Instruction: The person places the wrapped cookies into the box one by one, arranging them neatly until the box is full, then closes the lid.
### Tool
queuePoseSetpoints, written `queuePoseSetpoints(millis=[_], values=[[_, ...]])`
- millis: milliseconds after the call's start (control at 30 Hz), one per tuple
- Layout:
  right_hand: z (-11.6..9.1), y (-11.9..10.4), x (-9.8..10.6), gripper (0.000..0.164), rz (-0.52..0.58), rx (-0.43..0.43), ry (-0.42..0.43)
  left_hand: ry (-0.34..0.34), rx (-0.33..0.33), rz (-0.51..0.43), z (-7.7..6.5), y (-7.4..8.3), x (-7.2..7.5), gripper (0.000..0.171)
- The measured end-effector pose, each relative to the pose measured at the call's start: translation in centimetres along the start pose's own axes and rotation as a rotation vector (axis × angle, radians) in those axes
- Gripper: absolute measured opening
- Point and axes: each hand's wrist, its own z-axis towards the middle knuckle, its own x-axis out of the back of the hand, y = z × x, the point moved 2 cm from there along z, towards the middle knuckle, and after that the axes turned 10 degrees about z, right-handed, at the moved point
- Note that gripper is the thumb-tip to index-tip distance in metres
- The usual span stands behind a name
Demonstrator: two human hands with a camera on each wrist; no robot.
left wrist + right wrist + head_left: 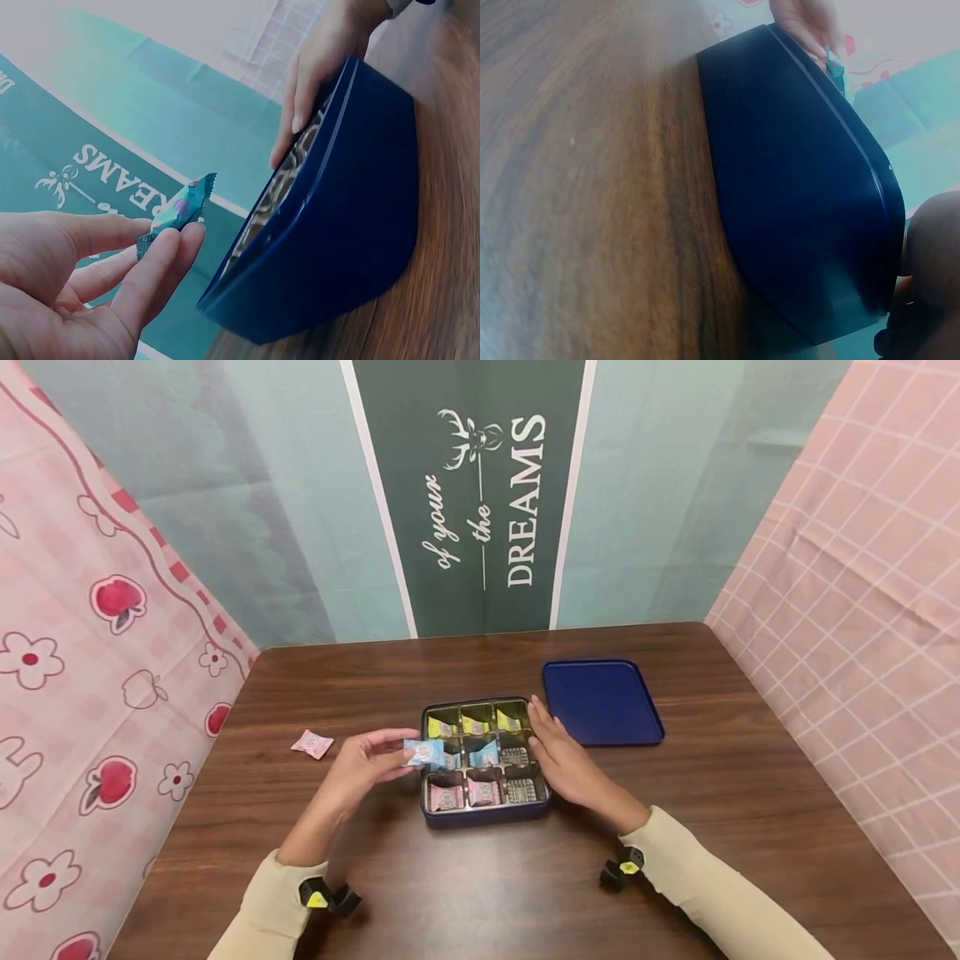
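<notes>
My left hand (367, 763) pinches a blue-wrapped candy (424, 752) between thumb and fingertips, over the left edge of a navy tin (487, 817). The left wrist view shows this candy (178, 212) held by its wrapper, apart from the tin. Straight fingers of my right hand (562, 762) rest along the tin's right rim. Inside is a divided insert with three rows of compartments. Yellow candies (475, 725) fill the far row. Blue candies (483, 754) lie left and centre in the middle row, pink candies (483, 792) likewise in the near row. Both right-hand compartments there show bare patterned bottoms.
One pink-wrapped candy (312, 744) lies on the wooden table (480, 893) left of my left hand. A flat navy lid (602, 702) sits to the right, behind my right hand. Fabric curtains (480, 510) enclose the table's back and sides.
</notes>
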Motion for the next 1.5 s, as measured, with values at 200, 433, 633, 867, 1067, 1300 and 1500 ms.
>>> queuePoseSetpoints(millis=[200,433,633,867,1067,1300,1500], values=[[0.1,-0.1,0.0,0.055,-0.001,0.004,-0.005,-0.017,-0.007,-0.008,0.4,0.5,-1.1,0.041],[0.1,-0.1,0.0,0.056,-0.002,0.004,-0.017,-0.078,-0.021,-0.008,0.9,1.1,-2.5,0.039],[-0.1,0.0,0.0,0.054,-0.002,0.017,0.0,-0.111,-0.035,0.041,1.6,1.6,-3.5,0.038],[0.0,0.2,-0.1,0.054,0.003,0.024,-0.012,-0.126,-0.075,0.071,2.3,1.5,-4.1,0.037],[0.1,0.2,0.1,0.055,0.007,0.009,-0.017,-0.123,-0.09,0.098,3.1,2.0,-4.7,0.039],[0.0,0.2,0.0,0.055,0.02,0.012,-0.016,-0.15,-0.081,0.117,3.9,2.0,-5.6,0.034],[0.0,0.3,0.0,0.055,0.01,0.019,-0.01,-0.167,-0.078,0.123,4.4,2.0,-6.1,0.033]])
